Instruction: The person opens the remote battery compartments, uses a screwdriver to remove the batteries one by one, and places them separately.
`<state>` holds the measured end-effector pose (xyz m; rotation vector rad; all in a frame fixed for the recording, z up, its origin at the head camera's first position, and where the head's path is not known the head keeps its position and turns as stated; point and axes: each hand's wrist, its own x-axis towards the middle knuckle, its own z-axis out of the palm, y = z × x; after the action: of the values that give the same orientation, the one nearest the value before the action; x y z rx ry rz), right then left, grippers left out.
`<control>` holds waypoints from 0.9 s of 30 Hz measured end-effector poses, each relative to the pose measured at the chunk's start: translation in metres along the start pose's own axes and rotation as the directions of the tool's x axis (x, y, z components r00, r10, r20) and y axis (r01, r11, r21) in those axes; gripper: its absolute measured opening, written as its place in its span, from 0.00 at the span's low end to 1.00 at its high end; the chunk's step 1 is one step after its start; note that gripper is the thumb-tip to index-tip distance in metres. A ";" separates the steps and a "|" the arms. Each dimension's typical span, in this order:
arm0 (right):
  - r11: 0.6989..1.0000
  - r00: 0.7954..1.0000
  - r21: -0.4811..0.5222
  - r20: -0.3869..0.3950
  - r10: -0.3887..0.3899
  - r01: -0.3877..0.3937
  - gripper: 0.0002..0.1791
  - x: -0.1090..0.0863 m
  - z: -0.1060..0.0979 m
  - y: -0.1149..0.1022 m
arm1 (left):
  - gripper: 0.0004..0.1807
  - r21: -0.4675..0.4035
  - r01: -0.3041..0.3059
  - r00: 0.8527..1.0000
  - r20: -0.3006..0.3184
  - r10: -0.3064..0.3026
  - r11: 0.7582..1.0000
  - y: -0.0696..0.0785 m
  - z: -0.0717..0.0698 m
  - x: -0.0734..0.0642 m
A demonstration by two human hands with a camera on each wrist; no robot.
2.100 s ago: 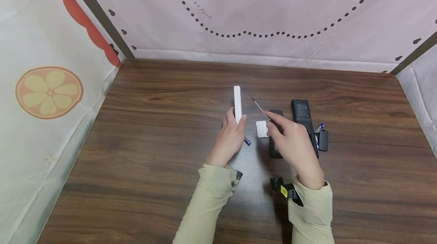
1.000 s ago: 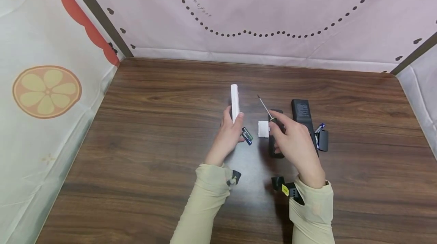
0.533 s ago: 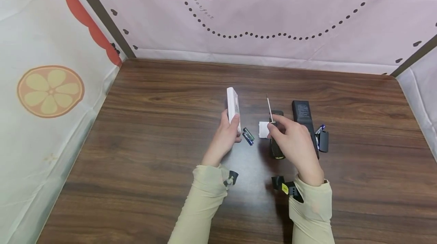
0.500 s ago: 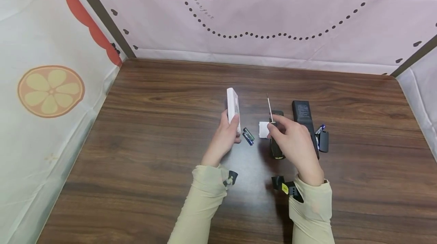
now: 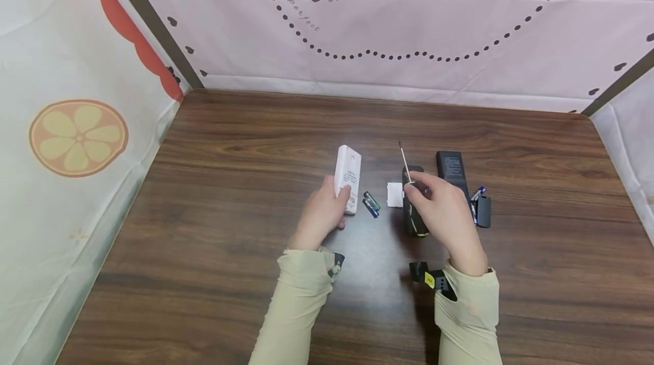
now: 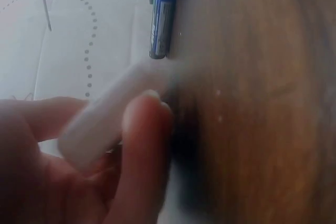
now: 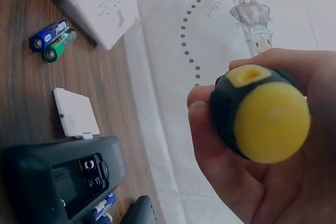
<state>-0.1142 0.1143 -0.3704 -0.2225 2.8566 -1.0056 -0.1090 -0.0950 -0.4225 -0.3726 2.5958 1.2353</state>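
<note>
My left hand (image 5: 318,210) grips a white remote control (image 5: 349,169), its printed back turned up, with the thumb across its near part. In the left wrist view the white remote is blurred. With thumb and fingers my right hand (image 5: 452,220) holds a screwdriver (image 5: 404,159) by its black and yellow handle (image 7: 273,121); the thin shaft points away from me, touching nothing. A blue battery (image 7: 48,35) and a green battery (image 7: 60,45) lie side by side between the hands. Near them is a small white battery cover (image 5: 394,194).
Below the right hand lies a black remote (image 7: 31,182) with an exposed battery compartment. To its right are a longer black remote (image 5: 451,167), a black battery cover (image 5: 483,212) and more batteries (image 5: 477,193). Printed fabric walls stand behind and beside the wooden table (image 5: 230,183).
My left hand has drawn the white remote nearer and lower, rolling it from its narrow edge to show its printed back. The screwdriver's tip has swung from the left to point more forward.
</note>
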 end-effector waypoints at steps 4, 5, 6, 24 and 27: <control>1.000 1.000 -0.009 0.023 0.006 -0.005 0.20 0.002 0.001 -0.001 | 0.18 0.052 0.029 0.999 0.034 -0.031 0.998 -0.005 -0.005 0.001; 1.000 0.999 -0.011 0.037 0.006 -0.005 0.20 0.002 0.002 -0.002 | 0.18 0.061 0.033 0.999 0.037 -0.035 0.998 -0.006 -0.006 0.001; 1.000 0.999 -0.018 0.050 0.005 -0.004 0.20 0.003 0.003 -0.002 | 0.19 0.069 0.036 0.999 0.038 -0.039 0.997 -0.007 -0.007 0.001; 0.968 0.942 -0.250 0.330 0.067 0.019 0.22 -0.030 0.045 -0.004 | 0.33 0.352 -0.007 1.000 0.002 0.006 0.936 -0.008 -0.006 -0.005; 0.960 0.926 -0.278 0.366 0.087 0.020 0.23 -0.034 0.048 -0.006 | 0.32 0.349 0.000 1.000 0.005 -0.001 0.937 -0.007 -0.008 -0.004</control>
<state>-0.0731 0.0858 -0.4021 -0.3455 2.6193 -0.4835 -0.1041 -0.1055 -0.4217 -0.2977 2.7368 0.7463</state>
